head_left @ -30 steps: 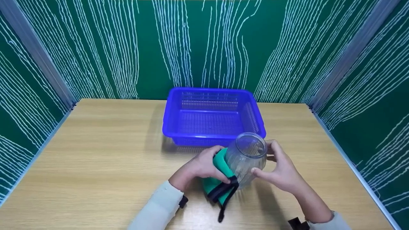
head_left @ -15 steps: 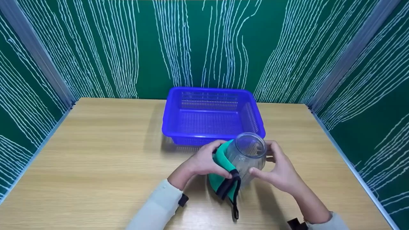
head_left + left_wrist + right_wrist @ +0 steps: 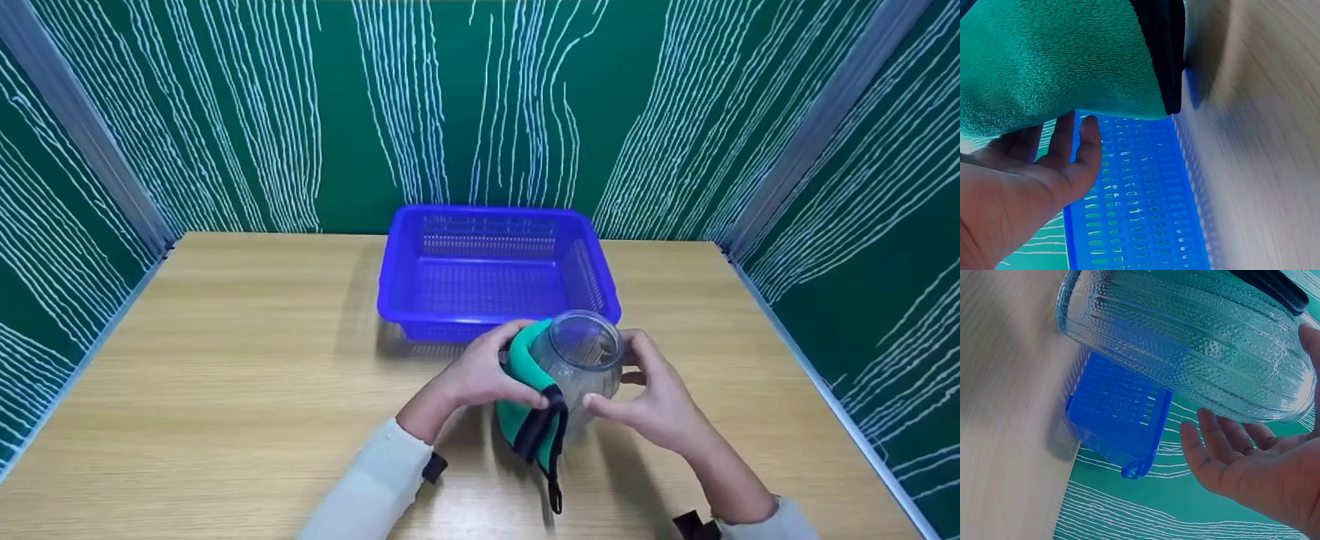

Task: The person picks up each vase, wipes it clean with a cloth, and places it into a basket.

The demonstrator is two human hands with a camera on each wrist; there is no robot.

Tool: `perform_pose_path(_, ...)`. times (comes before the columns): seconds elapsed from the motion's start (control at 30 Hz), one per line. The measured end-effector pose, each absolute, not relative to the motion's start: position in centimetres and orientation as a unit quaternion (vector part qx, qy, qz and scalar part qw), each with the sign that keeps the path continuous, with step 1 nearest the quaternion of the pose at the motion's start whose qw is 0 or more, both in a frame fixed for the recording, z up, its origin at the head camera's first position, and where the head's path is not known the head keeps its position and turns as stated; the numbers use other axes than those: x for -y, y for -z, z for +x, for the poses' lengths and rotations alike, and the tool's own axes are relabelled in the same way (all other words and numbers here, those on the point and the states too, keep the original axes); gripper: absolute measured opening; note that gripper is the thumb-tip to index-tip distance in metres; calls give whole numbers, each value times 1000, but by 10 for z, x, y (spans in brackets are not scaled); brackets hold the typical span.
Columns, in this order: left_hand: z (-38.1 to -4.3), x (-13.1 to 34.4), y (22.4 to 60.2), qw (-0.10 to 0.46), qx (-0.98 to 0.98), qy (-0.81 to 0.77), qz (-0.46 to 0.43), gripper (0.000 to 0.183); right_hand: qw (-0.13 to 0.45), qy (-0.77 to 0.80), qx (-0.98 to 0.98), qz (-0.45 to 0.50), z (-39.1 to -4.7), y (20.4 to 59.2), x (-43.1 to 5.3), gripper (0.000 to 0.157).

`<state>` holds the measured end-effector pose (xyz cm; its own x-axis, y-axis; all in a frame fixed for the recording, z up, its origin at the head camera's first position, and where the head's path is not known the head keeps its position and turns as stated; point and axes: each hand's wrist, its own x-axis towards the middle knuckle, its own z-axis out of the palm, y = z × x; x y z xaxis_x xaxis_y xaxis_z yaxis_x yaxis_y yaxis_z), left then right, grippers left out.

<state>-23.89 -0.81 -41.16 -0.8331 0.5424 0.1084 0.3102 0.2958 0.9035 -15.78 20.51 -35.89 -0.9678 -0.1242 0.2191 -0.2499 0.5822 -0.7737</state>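
Observation:
A clear glass jar (image 3: 576,386) with a ribbed, dimpled wall (image 3: 1185,343) leans slightly, its round mouth facing up. My right hand (image 3: 656,405) holds it from the right, thumb on the near side and fingers behind. Against the jar's left side my left hand (image 3: 486,373) grips a green towelling cloth (image 3: 529,367) with a black border. One black-edged corner of the cloth, ending in a hanging loop (image 3: 555,496), dangles below the thumb. In the left wrist view the cloth (image 3: 1061,67) covers the jar. Whether the jar's base touches the table cannot be told.
Just behind the jar stands a blue plastic basket (image 3: 499,319) with slotted walls, nothing visible inside. The wooden table (image 3: 247,360) is bordered by green panels (image 3: 480,105) with white wavy lines at the back and both sides.
My left hand has slid slightly up and right along the jar, and the cloth has come further round its side. The cloth's dangling loop has swung right. The jar and right hand hardly moved.

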Motion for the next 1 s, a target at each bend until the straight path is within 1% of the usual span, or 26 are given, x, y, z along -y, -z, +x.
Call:
perform_pose_path(0.2, -235, 3, 402, 106, -787, -550, 259, 83, 67, -447, 887, 99, -158, 359, -206, 65)
perform_pose_path(0.43, -231, -2, 396, 83, -793, -554, 239, 80, 64, -452, 884, 100, -158, 359, -206, 62)
perform_pose_path(0.6, -230, -4, 393, 73, -796, -551, 240, 78, 61, -459, 880, 107, -159, 359, -207, 61)
perform_pose_path(1.0, -234, -3, 397, 77, -830, -481, 272, 92, 64, -459, 880, 109, -160, 360, -207, 61)
